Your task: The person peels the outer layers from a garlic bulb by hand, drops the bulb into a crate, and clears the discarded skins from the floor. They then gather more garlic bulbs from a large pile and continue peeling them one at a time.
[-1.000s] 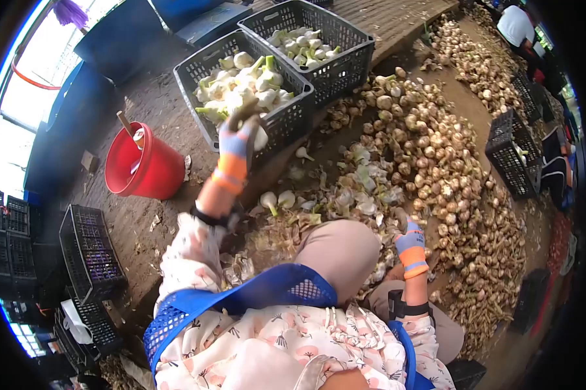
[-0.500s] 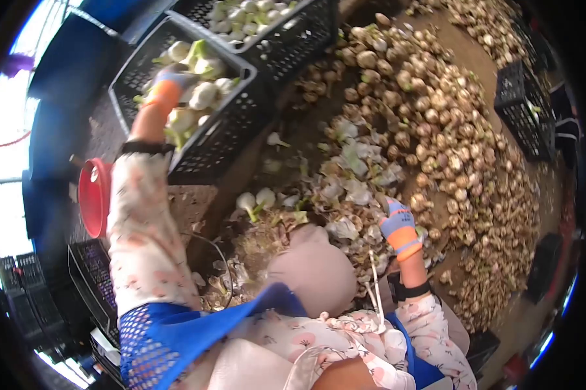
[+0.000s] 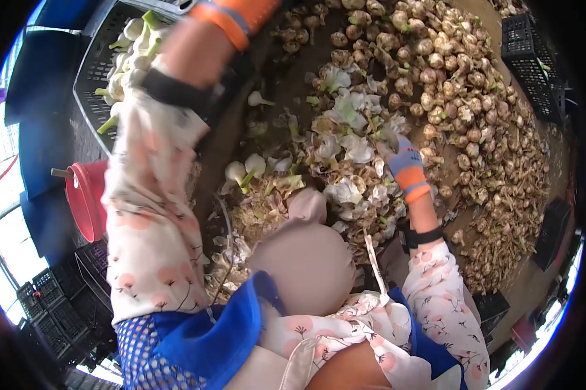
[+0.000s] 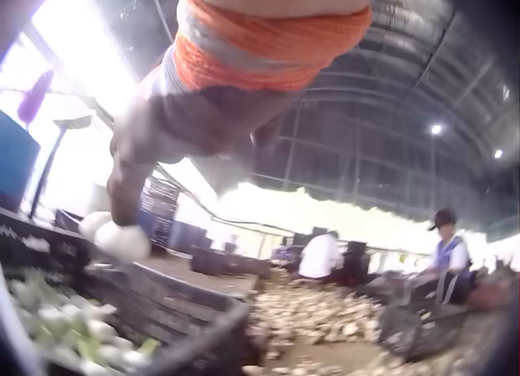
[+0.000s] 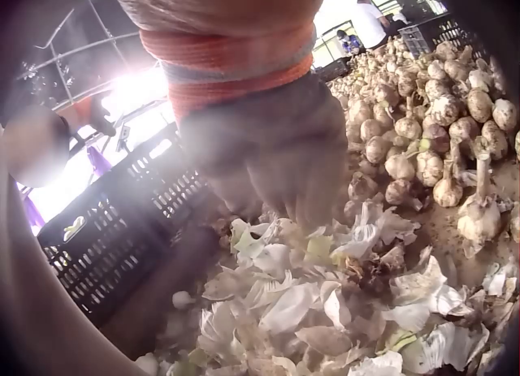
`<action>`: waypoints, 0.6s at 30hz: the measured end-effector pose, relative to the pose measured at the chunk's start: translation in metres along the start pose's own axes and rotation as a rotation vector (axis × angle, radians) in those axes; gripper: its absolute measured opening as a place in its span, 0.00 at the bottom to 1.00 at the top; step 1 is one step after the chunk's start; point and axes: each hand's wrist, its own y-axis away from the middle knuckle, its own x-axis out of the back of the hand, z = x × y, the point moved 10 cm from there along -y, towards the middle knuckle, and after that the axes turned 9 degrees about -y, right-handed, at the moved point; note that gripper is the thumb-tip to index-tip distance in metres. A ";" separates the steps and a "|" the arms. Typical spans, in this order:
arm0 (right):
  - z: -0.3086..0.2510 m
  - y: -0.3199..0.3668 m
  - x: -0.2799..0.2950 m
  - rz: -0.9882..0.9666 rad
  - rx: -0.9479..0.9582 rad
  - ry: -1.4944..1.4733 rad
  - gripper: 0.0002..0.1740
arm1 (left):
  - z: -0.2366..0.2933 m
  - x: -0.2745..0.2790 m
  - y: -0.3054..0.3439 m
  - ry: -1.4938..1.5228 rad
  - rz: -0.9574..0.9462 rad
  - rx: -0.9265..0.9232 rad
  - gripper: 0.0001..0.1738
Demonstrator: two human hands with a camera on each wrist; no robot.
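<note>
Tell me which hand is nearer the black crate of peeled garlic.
Left. The left hand hovers over the crate, a white bulb at its fingertips; the right hand rests low among the loose husks, apart from it.

Left hand (image 4: 203, 124), right hand (image 3: 405, 164): gloved grey, cuffs orange with blue stripe. Sleeve (image 3: 150, 240): white, pink floral print. Crate (image 3: 88, 71): black. Bucket (image 3: 85, 201): red. Peeled garlic (image 3: 244, 170): white, green stems. Unpeeled garlic (image 3: 462, 97): brown.

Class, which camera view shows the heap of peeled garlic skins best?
The right wrist view: the garlic skins fill its foreground. The head view shows them smaller, beside the right hand. The left wrist view misses them.
</note>
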 end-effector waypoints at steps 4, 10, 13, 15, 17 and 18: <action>-0.029 -0.041 -0.018 0.099 0.146 0.410 0.34 | -0.148 -0.117 0.084 -0.445 -0.261 0.069 0.47; -0.019 -0.080 -0.073 -0.087 -0.042 0.701 0.36 | -0.253 -0.183 0.185 -0.701 -0.530 0.427 0.53; 0.016 -0.031 -0.115 -0.220 -0.015 0.635 0.36 | -0.234 -0.209 0.264 -0.648 -0.863 0.276 0.48; 0.024 0.022 -0.119 -0.297 -0.047 0.637 0.38 | -0.207 -0.210 0.307 -0.998 -0.748 -0.235 0.45; 0.040 0.061 -0.116 -0.286 -0.076 0.547 0.40 | -0.211 -0.213 0.336 -0.626 -0.984 -0.156 0.39; 0.050 0.074 -0.115 -0.282 -0.053 0.568 0.37 | -0.201 -0.201 0.324 -0.517 -0.943 -0.076 0.36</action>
